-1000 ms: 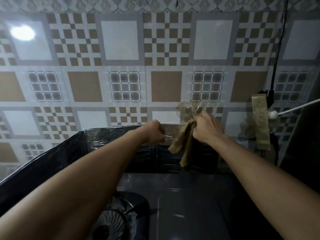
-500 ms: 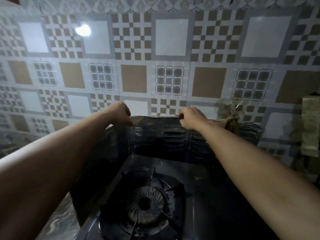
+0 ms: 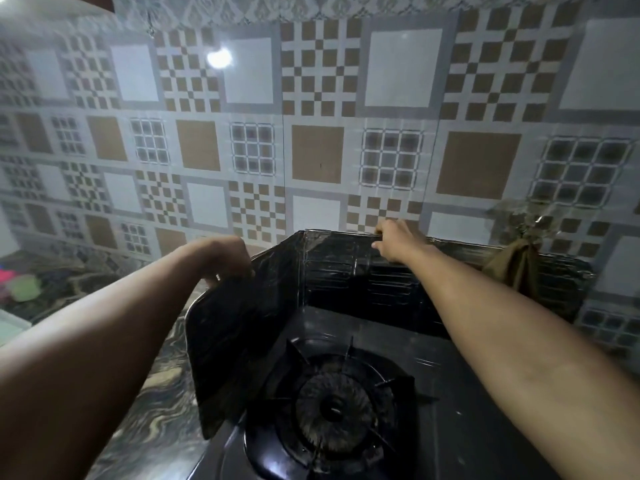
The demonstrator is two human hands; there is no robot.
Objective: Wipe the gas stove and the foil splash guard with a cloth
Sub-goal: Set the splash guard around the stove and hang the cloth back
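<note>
A black gas stove (image 3: 446, 403) with a round burner (image 3: 334, 408) lies below me. A dark foil splash guard (image 3: 329, 271) stands around its back and left side. My left hand (image 3: 225, 256) grips the top edge of the guard's left panel. My right hand (image 3: 398, 239) pinches the top edge of the back panel. A brown cloth (image 3: 516, 268) hangs over the back panel's top edge at the right, apart from both hands.
A patterned tiled wall (image 3: 318, 133) rises right behind the guard. The stove sits on a dark marbled counter (image 3: 156, 403). At the far left lie a green lid-like object (image 3: 24, 287) and something pink (image 3: 7, 273).
My right hand has let go of the cloth, which now hangs on the guard's back panel. Both hands moved left along the guard's top edge; my view swung left and down to the burner.
</note>
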